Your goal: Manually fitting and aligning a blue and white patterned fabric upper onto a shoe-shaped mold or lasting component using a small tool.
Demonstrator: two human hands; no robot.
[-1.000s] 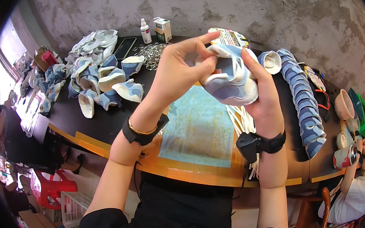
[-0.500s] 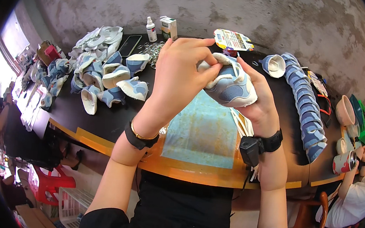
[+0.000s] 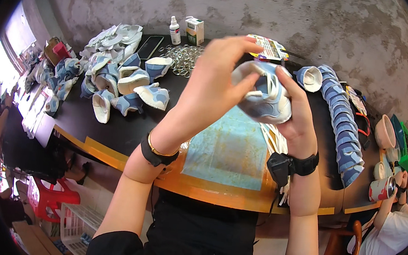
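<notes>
A small blue and white fabric shoe with a white lace loop is held above the table, in my right hand. The right thumb presses on its upper while the palm supports it from the right. My left hand is at the shoe's left side, slightly blurred. Its thumb lies at the shoe's opening, and its index finger stretches out above, apart from the thumb. Below hang several white laces, over a pale blue sheet taped on the table.
Loose shoe uppers pile up at the left, beside white fabric pieces. Metal rings, a phone, a bottle and a box lie behind. Nested shoes form a row at the right. A co-worker's arm reaches to a can.
My left thumb and index finger have parted from their pinch at the shoe. The shoe has shifted slightly right and its opening has turned more into view.
</notes>
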